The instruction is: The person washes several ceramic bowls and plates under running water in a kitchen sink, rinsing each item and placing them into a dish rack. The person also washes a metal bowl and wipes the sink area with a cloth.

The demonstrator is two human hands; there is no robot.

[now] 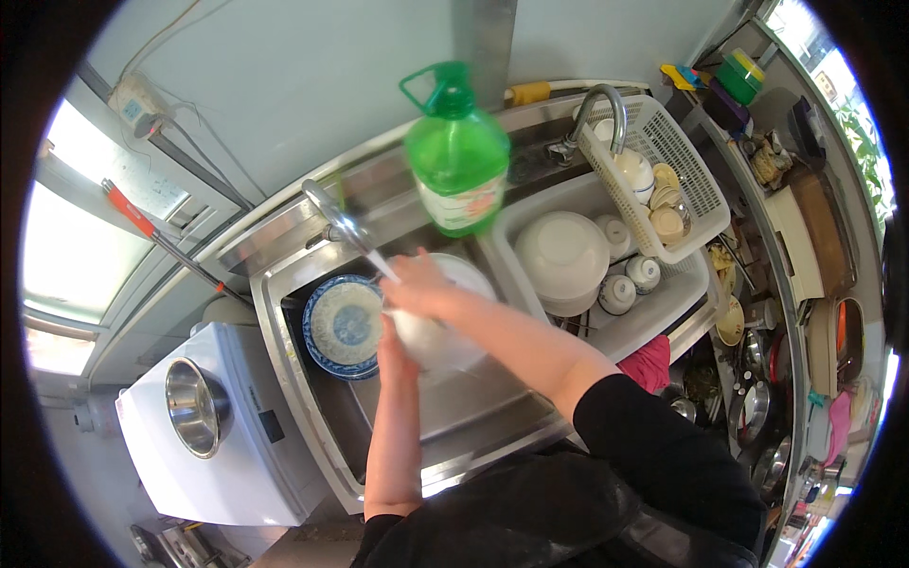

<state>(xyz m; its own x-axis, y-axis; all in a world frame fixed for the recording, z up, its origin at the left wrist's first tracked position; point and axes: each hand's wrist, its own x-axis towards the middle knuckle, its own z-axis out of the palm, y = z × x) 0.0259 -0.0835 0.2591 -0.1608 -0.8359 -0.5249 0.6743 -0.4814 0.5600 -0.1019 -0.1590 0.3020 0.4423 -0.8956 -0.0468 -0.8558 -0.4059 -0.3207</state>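
Water runs from the curved metal faucet over my hands, which hold a white bowl above the steel sink. My left hand grips the bowl's left side. My right hand is at its upper rim, blurred, with its fingers under the stream; whether it holds anything besides the bowl is unclear. Behind the bowl, a further white round dish shows partly in the sink. A blue-and-white patterned bowl rests at the sink's left, just beside my left hand.
A large green jug stands behind the sink. To the right, a grey tub holds white bowls and cups, with a white basket of small dishes on it. A steel bowl sits on a white appliance at left. A second faucet is behind.
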